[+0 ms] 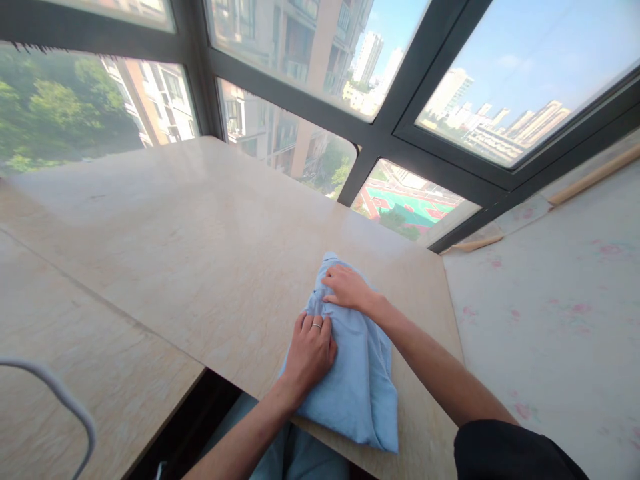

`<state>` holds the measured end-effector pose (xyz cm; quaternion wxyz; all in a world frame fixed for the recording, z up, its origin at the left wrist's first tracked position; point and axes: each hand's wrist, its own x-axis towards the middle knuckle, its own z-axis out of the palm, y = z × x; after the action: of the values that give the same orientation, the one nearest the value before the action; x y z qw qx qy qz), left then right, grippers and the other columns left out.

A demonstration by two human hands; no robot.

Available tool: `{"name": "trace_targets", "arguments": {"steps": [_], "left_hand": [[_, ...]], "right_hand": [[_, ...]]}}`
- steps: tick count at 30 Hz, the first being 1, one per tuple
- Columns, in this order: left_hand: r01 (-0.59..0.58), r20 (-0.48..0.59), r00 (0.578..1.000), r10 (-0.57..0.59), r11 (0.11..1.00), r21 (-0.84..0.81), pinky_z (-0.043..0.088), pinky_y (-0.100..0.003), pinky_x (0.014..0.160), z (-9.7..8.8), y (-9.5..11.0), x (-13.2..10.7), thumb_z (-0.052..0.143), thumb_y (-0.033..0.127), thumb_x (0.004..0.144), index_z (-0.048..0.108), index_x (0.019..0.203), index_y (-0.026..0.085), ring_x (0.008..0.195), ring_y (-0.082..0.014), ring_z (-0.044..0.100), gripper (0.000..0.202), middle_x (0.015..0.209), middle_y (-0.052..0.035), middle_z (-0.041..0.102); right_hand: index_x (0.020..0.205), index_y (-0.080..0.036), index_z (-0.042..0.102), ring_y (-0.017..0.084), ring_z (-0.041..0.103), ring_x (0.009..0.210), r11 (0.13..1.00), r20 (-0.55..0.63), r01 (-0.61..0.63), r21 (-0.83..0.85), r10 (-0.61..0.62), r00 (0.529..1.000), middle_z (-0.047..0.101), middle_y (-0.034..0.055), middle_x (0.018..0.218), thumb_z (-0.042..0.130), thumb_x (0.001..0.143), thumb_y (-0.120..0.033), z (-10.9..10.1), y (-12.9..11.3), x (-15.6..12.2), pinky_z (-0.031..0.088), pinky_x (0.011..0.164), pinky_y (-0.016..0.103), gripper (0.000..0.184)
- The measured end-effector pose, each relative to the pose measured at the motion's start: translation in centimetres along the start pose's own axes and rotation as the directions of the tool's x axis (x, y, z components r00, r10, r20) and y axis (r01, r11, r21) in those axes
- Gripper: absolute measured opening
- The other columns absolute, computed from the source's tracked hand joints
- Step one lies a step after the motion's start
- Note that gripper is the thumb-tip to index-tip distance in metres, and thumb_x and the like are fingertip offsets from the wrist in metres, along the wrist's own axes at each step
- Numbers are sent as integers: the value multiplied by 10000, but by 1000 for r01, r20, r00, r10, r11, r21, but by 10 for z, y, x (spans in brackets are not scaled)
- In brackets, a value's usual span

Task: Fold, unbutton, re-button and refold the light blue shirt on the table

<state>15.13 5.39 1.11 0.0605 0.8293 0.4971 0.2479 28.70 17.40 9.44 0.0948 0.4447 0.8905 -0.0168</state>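
A light blue shirt (350,367), folded into a long bundle, lies on the pale marbled tabletop close to its near edge. My left hand (313,347), with a ring on one finger, rests on the shirt's left side, its fingers curled over the cloth. Farther up the bundle, my right hand (347,287) reaches in from the right, thumb and fingers bent around a gathered fold. Wrinkles bunch up between the two hands. The cloth beneath my palms is hidden.
Dark-framed windows (380,137) border the far side of the tabletop (210,220). A flowered wall (545,313) stands close on the right. At lower left, a grey-white cable (60,390) curves above the surface, near a dark gap (200,407) at the table edge.
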Motion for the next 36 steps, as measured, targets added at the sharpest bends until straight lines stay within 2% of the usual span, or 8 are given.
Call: {"name": "trace_targets", "arguments": {"steps": [3,6,15,19,22,27,32,36], "left_hand": [[4,9,1000,-4,1000,-8,387,-480,1027,-2,0,1,480,211,875,624,1074,160,957,-276,597,251,957,-115,651],[4,4,1000,-4,1000,-14,395,-476,1027,-3,0,1,499,208,866,631,1056,162,959,-279,595,236,959,-112,646],[-14,-46,999,14,1000,-9,418,-476,1012,-2,0,0,476,173,884,604,1156,140,924,-265,604,303,924,-96,643],[-12,-48,999,11,1000,-20,422,-487,1011,-1,-1,-1,466,171,892,606,1135,154,953,-271,608,281,969,-109,652],[-11,-96,995,10,1000,-9,442,-486,983,2,-2,-2,473,169,889,601,1148,136,1032,-290,595,291,1088,-149,643],[-25,-187,982,29,999,26,456,-480,979,7,-4,-3,502,168,865,607,1143,98,1152,-328,546,306,1232,-209,588],[-41,-170,984,45,999,31,458,-476,989,7,-5,-2,505,159,850,613,1117,97,1162,-325,537,294,1235,-213,587],[-40,-159,986,42,999,16,457,-496,987,8,-5,-2,492,166,861,610,1128,108,1168,-326,537,298,1232,-205,598]], "right_hand": [[886,-159,753,255,591,915,998,58,-46,-46,48,997,684,136,985,640,872,-273,8,-2,-2,425,762,328,162],[815,-170,760,227,605,846,996,48,-81,-40,83,995,702,122,941,549,901,-199,13,0,-5,421,711,308,230],[756,-207,751,144,609,794,957,-149,-218,193,248,957,706,28,849,543,887,-223,21,14,-14,370,674,230,245],[715,-206,749,142,604,735,934,-65,-250,256,275,959,716,15,798,586,849,-227,14,19,-11,355,629,232,212],[706,-187,744,135,589,682,927,-19,-217,304,234,972,706,11,731,561,890,-231,3,24,-3,362,630,236,263],[1085,-189,740,183,625,966,969,-98,28,246,-4,995,715,83,1043,658,879,-239,-7,16,16,418,803,258,226],[888,-194,776,204,643,922,994,114,108,20,-110,987,712,90,1008,617,888,-238,-9,-4,30,403,656,261,165],[857,-165,763,204,646,869,988,161,138,-75,-125,979,717,99,966,570,887,-186,-11,-7,35,351,572,272,196]]}}
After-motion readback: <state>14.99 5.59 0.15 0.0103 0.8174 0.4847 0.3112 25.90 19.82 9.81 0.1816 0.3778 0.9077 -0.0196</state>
